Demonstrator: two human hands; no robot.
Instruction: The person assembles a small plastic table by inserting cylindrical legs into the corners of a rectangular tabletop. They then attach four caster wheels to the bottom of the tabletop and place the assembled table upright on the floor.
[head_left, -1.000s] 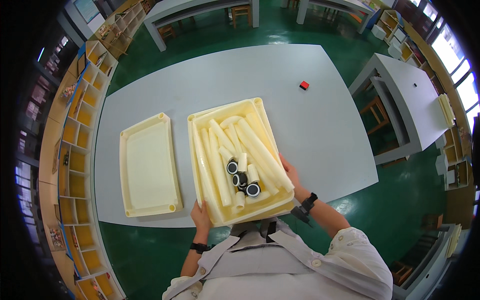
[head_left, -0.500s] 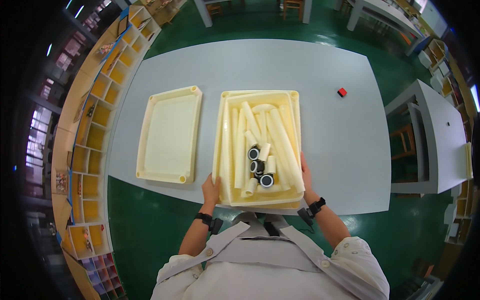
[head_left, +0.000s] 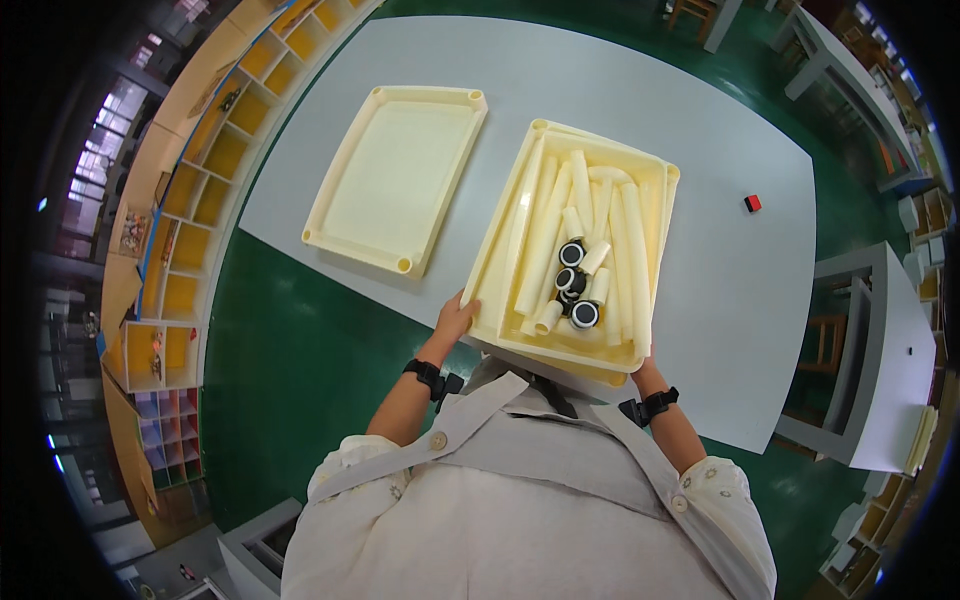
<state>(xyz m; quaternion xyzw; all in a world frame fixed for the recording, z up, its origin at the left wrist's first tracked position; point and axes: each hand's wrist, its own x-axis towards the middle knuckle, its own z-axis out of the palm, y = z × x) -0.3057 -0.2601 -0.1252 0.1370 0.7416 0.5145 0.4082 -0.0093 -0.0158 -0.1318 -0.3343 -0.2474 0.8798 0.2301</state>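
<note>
A cream plastic tray [head_left: 500, 250] lies at the near side of the grey table, turned slightly, its near end over the edge. Another cream rim shows under it, so it looks stacked. Inside are several long cream tubes [head_left: 632, 265], short tube pieces [head_left: 594, 258] and black-and-white caster wheels [head_left: 584, 315]. My left hand [head_left: 457, 317] grips the tray's near left corner, thumb against its side. At the near right corner, my right hand [head_left: 648, 375] holds the tray from below and the side; its fingers are mostly hidden.
On the table [head_left: 725, 300], a shallow cream lid or tray [head_left: 395, 180] lies to the left. A small red-and-black cube [head_left: 752, 203] sits far right. Shelves with yellow compartments [head_left: 222, 150] line the left; another grey table [head_left: 905, 370] stands at right.
The view has turned, so the table appears rotated. The held tray now sits angled, nearer my body and reaching past the table's near edge. Both hands keep hold of it.
</note>
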